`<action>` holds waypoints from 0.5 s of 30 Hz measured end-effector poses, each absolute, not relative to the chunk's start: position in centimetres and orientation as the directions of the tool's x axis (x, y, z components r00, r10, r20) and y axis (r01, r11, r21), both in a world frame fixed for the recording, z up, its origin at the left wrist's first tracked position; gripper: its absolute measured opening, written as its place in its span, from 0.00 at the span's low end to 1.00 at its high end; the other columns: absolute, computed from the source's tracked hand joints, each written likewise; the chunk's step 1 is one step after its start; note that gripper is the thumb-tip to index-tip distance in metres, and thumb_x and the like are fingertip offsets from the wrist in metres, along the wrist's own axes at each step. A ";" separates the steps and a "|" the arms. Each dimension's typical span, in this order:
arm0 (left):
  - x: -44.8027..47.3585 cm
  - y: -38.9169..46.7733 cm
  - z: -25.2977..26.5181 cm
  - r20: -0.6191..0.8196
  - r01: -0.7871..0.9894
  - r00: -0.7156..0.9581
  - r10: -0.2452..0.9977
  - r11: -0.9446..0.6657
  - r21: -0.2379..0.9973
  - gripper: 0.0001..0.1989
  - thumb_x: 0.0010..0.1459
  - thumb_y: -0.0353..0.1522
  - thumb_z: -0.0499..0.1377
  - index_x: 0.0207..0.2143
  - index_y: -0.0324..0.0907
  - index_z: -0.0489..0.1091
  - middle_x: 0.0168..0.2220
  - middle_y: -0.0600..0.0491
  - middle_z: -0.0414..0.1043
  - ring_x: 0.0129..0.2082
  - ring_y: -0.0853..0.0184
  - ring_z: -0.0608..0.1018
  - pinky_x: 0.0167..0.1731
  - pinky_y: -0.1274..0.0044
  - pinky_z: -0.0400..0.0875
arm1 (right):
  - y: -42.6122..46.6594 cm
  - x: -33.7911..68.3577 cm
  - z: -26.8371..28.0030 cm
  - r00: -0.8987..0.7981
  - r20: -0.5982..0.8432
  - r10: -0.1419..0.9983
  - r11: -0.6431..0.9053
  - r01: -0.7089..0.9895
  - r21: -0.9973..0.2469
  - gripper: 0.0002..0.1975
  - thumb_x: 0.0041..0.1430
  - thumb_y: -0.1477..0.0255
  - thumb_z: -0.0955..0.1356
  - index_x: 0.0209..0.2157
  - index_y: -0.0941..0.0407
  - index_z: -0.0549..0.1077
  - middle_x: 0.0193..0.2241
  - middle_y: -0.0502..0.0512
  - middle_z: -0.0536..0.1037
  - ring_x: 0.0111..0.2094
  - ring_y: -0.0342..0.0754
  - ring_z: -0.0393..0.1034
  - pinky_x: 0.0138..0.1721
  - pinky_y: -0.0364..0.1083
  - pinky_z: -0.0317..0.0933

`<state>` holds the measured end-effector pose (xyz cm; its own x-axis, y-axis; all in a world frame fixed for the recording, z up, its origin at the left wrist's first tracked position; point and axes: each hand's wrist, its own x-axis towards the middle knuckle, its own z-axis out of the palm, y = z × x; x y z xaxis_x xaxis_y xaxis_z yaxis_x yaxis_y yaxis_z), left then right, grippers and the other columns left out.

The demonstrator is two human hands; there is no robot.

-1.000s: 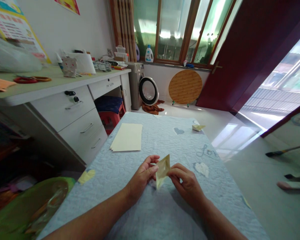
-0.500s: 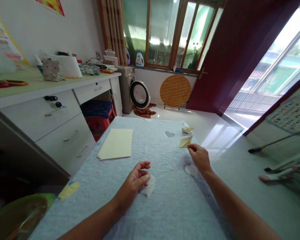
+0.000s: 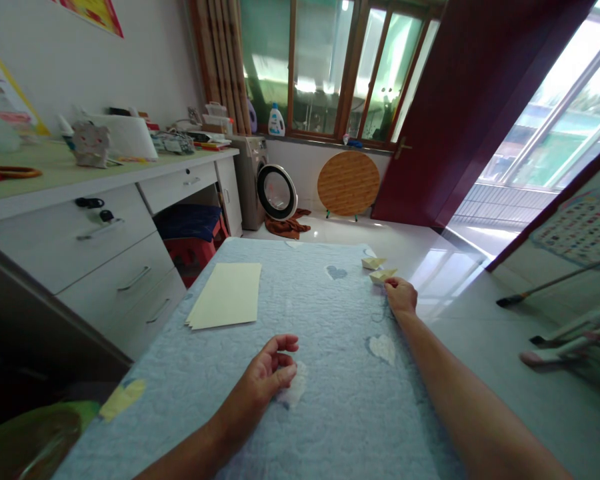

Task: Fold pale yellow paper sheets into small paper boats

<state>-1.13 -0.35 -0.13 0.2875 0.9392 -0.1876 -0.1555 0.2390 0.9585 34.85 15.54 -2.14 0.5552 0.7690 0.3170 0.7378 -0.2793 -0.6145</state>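
right hand (image 3: 401,295) has carried the folded paper boat (image 3: 383,275) far right beside another folded boat (image 3: 373,263), fingers still pinching it; left hand (image 3: 270,373) rests loosely curled, holding nothing

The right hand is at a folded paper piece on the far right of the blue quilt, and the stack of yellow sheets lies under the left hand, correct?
Not quite. The head view shows the stack of yellow sheets lying apart from the left hand, further up the blue quilt. The right hand is at the folded paper piece.
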 end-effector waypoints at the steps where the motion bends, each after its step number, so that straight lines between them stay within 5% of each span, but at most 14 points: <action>1: -1.1 -0.3 -0.1 -0.188 -0.154 0.286 0.940 0.239 0.959 0.23 0.52 0.36 0.65 0.51 0.45 0.68 0.47 0.50 0.69 0.38 0.66 0.69 0.36 0.77 0.65 | 15.8 34.9 -2.3 0.560 0.316 0.766 -0.289 0.739 -0.609 0.10 0.50 0.71 0.66 0.29 0.53 0.80 0.30 0.53 0.82 0.34 0.52 0.74 0.36 0.45 0.63; 15: -1.2 -0.3 0.1 -0.193 -0.152 0.304 0.933 0.247 0.957 0.22 0.52 0.35 0.64 0.50 0.44 0.69 0.45 0.50 0.70 0.37 0.67 0.69 0.36 0.76 0.65 | 16.2 35.1 -3.4 0.561 0.315 0.766 -0.332 0.764 -0.553 0.10 0.53 0.69 0.67 0.32 0.51 0.81 0.32 0.53 0.83 0.36 0.52 0.74 0.37 0.46 0.62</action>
